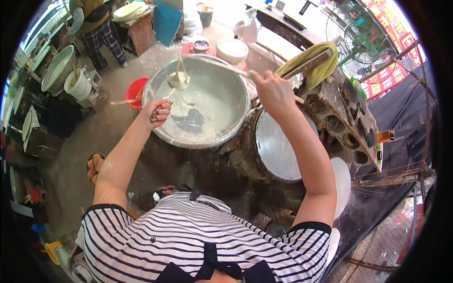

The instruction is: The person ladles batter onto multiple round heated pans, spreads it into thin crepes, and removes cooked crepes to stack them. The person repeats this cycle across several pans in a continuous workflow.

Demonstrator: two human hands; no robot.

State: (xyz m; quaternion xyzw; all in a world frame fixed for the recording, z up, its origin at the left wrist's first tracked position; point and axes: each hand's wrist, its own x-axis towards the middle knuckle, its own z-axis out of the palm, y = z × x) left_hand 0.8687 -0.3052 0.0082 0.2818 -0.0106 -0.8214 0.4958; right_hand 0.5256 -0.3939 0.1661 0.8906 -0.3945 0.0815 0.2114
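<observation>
A wide metal basin (243, 111) stands in front of me with pale, runny batter (214, 96) in it. At the basin's left side my left hand (158, 114) is closed around a thin handle, which runs toward a ladle (179, 81) coated with batter. The ladle hangs over the batter; another thin handle shows just behind it. My right hand (275, 92), raised beyond the basin's right rim, grips a long thin stick (226, 67) that reaches left over the far rim. Under my right forearm lies a round pan-like top (281, 146) with a whitish, smooth surface.
A red bucket (136, 89) touches the basin's left side. To the right stands a block with round holes (335, 123), a yellow-green cloth (323, 63) above it. A fan (361, 35) is at the far right. Another person (96, 28) stands far left, near a white bucket (79, 86).
</observation>
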